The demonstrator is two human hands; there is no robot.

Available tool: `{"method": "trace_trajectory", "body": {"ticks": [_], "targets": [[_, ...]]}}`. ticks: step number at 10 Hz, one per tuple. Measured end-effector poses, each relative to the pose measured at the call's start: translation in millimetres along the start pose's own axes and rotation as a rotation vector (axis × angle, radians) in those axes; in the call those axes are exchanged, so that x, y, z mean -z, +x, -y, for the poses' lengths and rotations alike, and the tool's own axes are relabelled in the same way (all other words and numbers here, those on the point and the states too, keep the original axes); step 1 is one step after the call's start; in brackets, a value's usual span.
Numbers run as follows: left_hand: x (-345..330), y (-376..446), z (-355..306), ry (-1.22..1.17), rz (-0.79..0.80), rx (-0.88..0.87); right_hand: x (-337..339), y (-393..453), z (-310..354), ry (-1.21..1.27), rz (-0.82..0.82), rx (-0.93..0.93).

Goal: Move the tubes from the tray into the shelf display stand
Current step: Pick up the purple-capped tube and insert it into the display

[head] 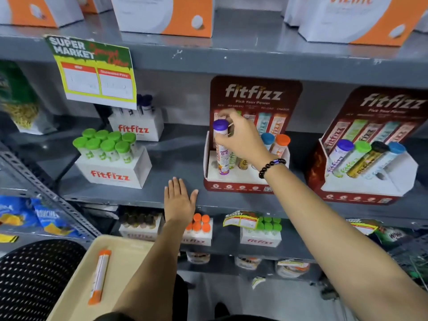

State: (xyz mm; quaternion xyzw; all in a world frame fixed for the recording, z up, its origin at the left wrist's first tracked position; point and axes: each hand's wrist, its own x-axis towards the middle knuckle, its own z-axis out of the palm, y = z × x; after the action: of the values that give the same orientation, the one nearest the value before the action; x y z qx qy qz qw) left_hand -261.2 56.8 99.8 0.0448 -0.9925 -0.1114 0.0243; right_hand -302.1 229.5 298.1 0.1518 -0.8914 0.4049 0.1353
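My right hand (240, 137) pinched the purple-capped tube (221, 147) upright in the display stand (245, 181); my left hand (179, 201) lay spread flat on the shelf (115, 195).

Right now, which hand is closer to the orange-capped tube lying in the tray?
Left. The left hand rests flat on the shelf edge, above the orange-capped tube in the beige tray. The right hand is farther, up at the display stand, gripping a purple-capped tube.
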Motion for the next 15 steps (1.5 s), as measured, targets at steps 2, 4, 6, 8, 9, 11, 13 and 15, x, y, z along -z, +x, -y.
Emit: {"method": "trace_trajectory", "body": {"ticks": [2,4,6,8,9,11,13,15], "targets": [[1.0,-0.9,0.1,-0.014,0.000,0.002,5.7,16.5,3.2,0.023,0.105,-0.044],[3.6,-2.0,-0.5,0.006,0.020,0.009,11.8,29.5,3.5,-0.042,0.257,-0.043],[7.4,-3.9,-1.6,0.020,0.030,0.004,11.2,34.8,1.0,-0.167,0.316,-0.055],[6.9,-3.8,-0.9,0.009,0.033,0.004,9.0,35.5,0.8,-0.228,0.321,-0.056],[6.6,-3.5,-0.8,0.007,0.036,0.007,9.9,37.8,2.7,-0.268,0.331,-0.050],[7.2,-4.4,-1.0,0.013,0.039,0.010,9.7,41.0,5.9,-0.327,0.353,-0.036],[7.5,-5.1,-2.4,0.007,0.037,0.016,9.6,41.8,5.7,-0.349,0.359,-0.052],[6.2,-4.3,-1.6,0.010,0.037,0.016,0.2,40.5,-1.1,-0.351,0.377,-0.075]]}}
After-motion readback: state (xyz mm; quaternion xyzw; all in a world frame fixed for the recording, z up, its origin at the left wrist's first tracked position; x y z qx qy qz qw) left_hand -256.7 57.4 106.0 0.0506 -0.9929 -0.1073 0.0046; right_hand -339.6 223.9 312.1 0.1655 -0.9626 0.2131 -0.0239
